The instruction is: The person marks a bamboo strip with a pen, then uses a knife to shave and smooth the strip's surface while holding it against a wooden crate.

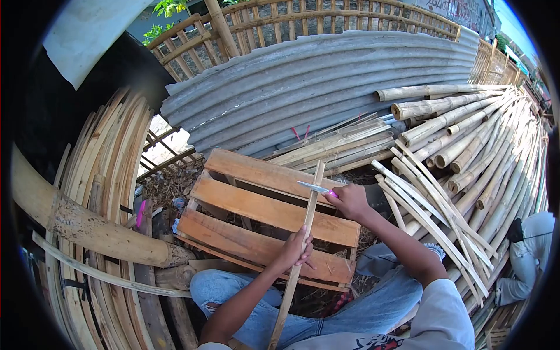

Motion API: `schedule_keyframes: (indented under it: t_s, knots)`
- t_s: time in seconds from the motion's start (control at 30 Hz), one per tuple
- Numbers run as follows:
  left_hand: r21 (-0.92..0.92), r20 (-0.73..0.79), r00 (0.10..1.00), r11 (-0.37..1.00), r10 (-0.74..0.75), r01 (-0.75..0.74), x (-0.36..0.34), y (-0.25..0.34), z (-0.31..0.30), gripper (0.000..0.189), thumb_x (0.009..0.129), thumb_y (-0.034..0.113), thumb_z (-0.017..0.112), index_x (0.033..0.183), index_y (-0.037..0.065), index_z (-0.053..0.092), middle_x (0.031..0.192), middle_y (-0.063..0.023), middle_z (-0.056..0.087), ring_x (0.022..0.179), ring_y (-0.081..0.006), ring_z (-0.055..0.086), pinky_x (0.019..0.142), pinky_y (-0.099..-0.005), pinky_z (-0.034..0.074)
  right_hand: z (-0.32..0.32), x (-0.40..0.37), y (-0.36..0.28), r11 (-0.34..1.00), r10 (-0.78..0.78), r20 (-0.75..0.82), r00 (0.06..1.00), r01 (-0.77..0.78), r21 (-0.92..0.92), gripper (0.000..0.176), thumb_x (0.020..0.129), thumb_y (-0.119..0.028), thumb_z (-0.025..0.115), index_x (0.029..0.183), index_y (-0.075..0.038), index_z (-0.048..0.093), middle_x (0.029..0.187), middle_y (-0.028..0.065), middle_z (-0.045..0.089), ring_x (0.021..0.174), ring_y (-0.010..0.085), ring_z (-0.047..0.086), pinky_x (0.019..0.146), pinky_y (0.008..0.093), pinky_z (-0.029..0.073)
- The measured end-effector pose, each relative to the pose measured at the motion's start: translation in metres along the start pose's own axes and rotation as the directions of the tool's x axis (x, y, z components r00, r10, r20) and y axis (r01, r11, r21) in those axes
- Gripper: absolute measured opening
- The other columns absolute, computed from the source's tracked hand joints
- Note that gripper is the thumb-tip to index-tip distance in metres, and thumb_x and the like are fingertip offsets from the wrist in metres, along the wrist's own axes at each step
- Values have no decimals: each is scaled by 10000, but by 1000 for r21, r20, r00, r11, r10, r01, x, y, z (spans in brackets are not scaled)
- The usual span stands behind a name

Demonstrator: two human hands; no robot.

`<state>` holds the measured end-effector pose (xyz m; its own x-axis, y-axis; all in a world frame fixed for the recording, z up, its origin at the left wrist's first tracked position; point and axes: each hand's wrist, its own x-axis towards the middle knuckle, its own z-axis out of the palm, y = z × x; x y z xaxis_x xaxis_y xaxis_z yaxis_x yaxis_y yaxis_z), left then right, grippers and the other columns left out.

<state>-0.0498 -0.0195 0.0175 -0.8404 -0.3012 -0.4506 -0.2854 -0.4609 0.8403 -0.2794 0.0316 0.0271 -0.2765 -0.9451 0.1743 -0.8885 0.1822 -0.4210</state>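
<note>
My left hand (296, 249) grips a long thin bamboo strip (308, 217) about halfway along, holding it slanted over a wooden pallet (251, 204). My right hand (349, 200) holds a knife (314, 187) with a pink handle, its blade lying across the upper part of the strip. The strip's top end reaches past the blade toward the pallet's far edge. Its lower end runs down between my knees in blue jeans.
Split bamboo strips (437, 216) lie heaped at the right, round bamboo poles (466, 128) behind them. Corrugated sheet (326, 81) leans at the back under a bamboo fence. Stacked slats (99, 169) and a thick pole (87, 227) fill the left. Another person's sleeve (531, 251) shows far right.
</note>
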Motion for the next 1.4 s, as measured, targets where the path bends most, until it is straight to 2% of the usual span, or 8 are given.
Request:
schedule_keyframes:
  t_s: [0.5, 0.67, 0.73, 0.93, 1.07, 1.2, 1.33, 1.4]
  knots:
    - [-12, 73, 997, 1000, 24, -23, -4, -10, 4, 492, 978, 507, 149, 778, 99, 338, 458, -15, 303, 300, -90, 285, 490, -397, 561, -6, 10, 20, 994, 106, -77, 991, -107, -11, 518, 878, -495, 481, 567, -93, 582, 500, 145, 538, 524, 333, 587, 490, 429, 449]
    - [18, -16, 1000, 1000, -9, 10, 2, -3, -1, 477, 988, 470, 187, 769, 83, 356, 459, -21, 343, 302, -98, 315, 453, -348, 544, 16, -14, -16, 992, -121, 12, 993, 120, 41, 529, 865, -523, 471, 607, -83, 613, 529, 156, 560, 540, 336, 594, 511, 442, 459]
    - [412, -308, 949, 909, 70, 67, 2, -5, 4, 483, 995, 420, 256, 787, 19, 428, 466, -59, 405, 323, -136, 414, 407, -311, 519, 4, 7, 3, 994, 106, -19, 994, -106, -14, 538, 863, -545, 466, 619, -90, 620, 541, 160, 566, 545, 345, 594, 523, 451, 464]
    - [606, -370, 906, 792, 204, 69, 4, 3, 8, 509, 994, 370, 310, 864, -85, 497, 498, -124, 477, 401, -205, 541, 374, -319, 506, 37, -18, -22, 992, -105, 56, 993, 100, 78, 520, 885, -511, 451, 668, -86, 658, 568, 166, 588, 566, 350, 606, 534, 457, 473]
    - [592, -364, 928, 788, 74, 170, 4, -8, 5, 543, 987, 398, 306, 923, -97, 520, 611, -231, 563, 503, -348, 624, 417, -361, 520, 19, 6, 7, 953, 283, 89, 955, -291, 83, 523, 881, -522, 454, 761, -69, 686, 613, 176, 606, 616, 371, 612, 577, 461, 483]
    - [590, -356, 929, 794, 98, 142, 9, -3, -1, 542, 987, 395, 308, 925, -99, 522, 593, -212, 556, 490, -327, 618, 416, -361, 527, 40, -19, -7, 985, -110, 138, 984, 90, 145, 522, 886, -507, 443, 698, -69, 655, 628, 169, 609, 608, 349, 609, 577, 465, 469]
    - [583, -358, 926, 804, 121, 120, 1, -2, 6, 535, 986, 397, 314, 950, -97, 516, 579, -193, 545, 505, -301, 616, 422, -352, 541, 21, 14, 21, 991, 134, -83, 987, -132, 27, 515, 879, -499, 456, 678, -63, 642, 604, 195, 581, 580, 360, 592, 569, 470, 455]
    - [539, -365, 928, 829, 67, 152, 1, 3, 8, 526, 986, 390, 322, 956, -98, 513, 584, -193, 544, 505, -298, 617, 422, -352, 540, 20, 4, 11, 969, 208, 129, 970, -222, 107, 548, 887, -520, 431, 688, -66, 667, 636, 199, 604, 643, 357, 617, 623, 464, 483]
